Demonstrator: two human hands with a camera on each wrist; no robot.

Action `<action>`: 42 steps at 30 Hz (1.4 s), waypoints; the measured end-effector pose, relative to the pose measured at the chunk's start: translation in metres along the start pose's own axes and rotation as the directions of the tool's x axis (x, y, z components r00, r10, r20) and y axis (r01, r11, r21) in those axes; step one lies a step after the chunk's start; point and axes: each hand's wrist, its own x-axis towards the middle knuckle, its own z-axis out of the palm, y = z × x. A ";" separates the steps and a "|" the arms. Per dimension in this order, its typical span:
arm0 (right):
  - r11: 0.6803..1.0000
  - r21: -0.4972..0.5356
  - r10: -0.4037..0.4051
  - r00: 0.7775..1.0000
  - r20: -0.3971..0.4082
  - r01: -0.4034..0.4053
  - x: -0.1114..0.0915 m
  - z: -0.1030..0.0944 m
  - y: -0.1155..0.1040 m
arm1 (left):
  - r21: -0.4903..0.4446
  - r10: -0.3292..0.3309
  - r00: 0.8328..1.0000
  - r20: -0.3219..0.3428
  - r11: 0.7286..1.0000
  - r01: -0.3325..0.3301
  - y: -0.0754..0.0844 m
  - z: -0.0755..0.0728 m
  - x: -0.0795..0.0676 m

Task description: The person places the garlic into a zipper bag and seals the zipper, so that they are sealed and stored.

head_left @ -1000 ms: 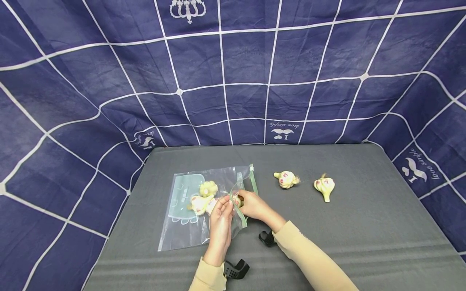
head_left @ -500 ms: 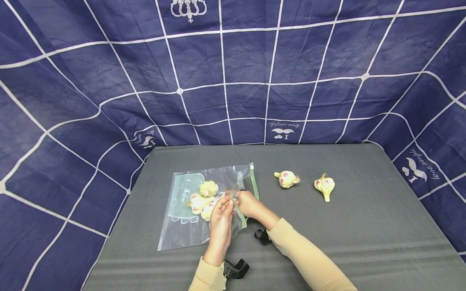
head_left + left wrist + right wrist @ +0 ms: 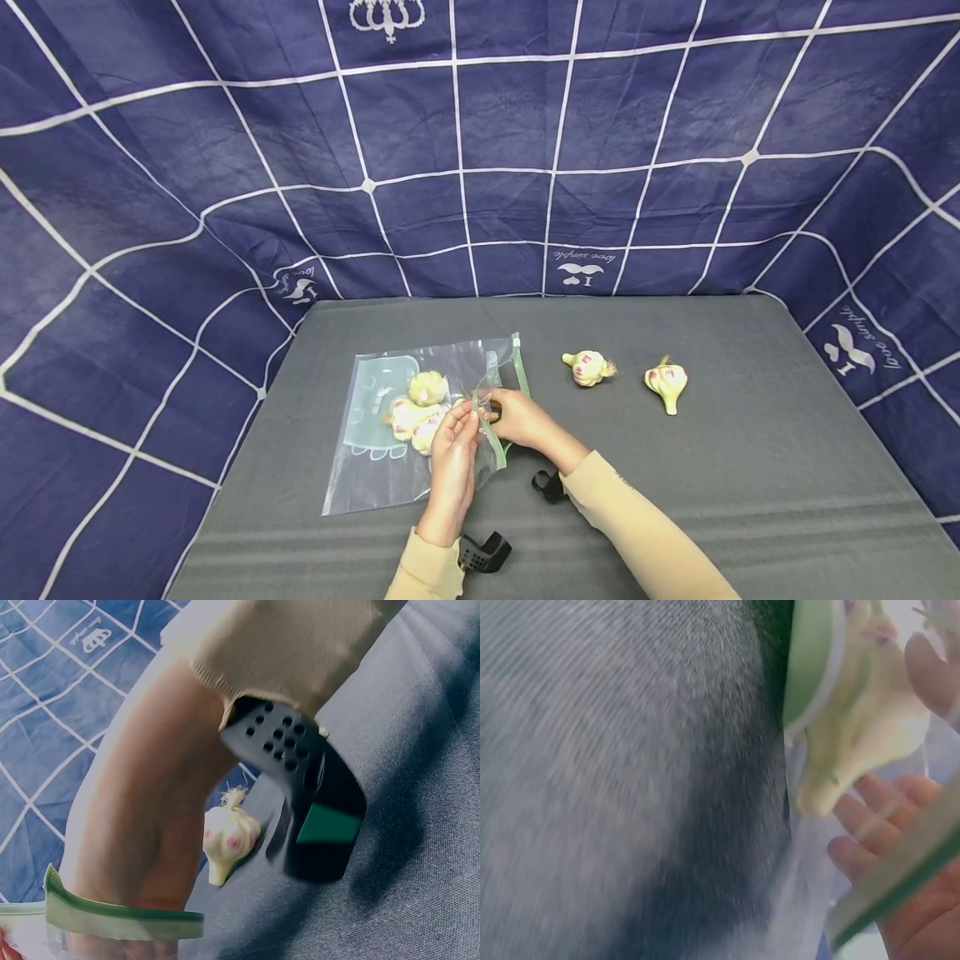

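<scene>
A clear zip bag (image 3: 360, 492) with a green zip edge and pale blue print lies on the table. My left hand (image 3: 453, 462) pinches its near rim at the mouth. My right hand (image 3: 527, 421) is at the mouth, fingertips inside, with a gap showing between thumb and fingers. Several garlic bulbs (image 3: 427, 388) lie in the bag, one partly covered by the left fingers. In the right wrist view, a garlic bulb (image 3: 862, 712) sits just inside the green edge, close to the right thumb (image 3: 930, 671). The left wrist view has the right hand passing behind the zip strip (image 3: 124, 919).
Two more garlic bulbs lie to the right on the grey table (image 3: 750, 467): one bulb (image 3: 588, 368) nearer the bag, another bulb (image 3: 666, 382) farther right. A blue curtain (image 3: 510, 208) with white lines hangs behind and at both sides. Each wrist wears a black band (image 3: 483, 552).
My right hand pushed a garlic bulb deeper into the bag, then drew back toward the mouth without it. Bulbs inside shifted slightly. The left hand kept its pinch on the rim.
</scene>
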 end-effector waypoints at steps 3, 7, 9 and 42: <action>0.997 0.070 -0.024 0.999 -0.022 0.026 -0.006 -0.007 0.004 | -0.001 -0.001 1.000 -0.003 1.000 0.001 0.000 0.000 0.001; 0.976 0.212 -0.036 0.998 -0.048 0.045 -0.015 -0.017 0.010 | 0.001 -0.005 1.000 -0.003 1.000 0.005 0.000 0.000 0.001; 0.964 0.259 -0.039 0.997 -0.065 0.054 -0.019 -0.023 0.013 | -0.001 -0.007 1.000 -0.008 1.000 0.007 -0.001 0.000 0.001; 0.863 0.495 0.330 0.853 -0.405 -0.099 -0.129 -0.113 0.079 | -0.015 0.001 1.000 -0.003 1.000 -0.001 -0.002 -0.001 -0.001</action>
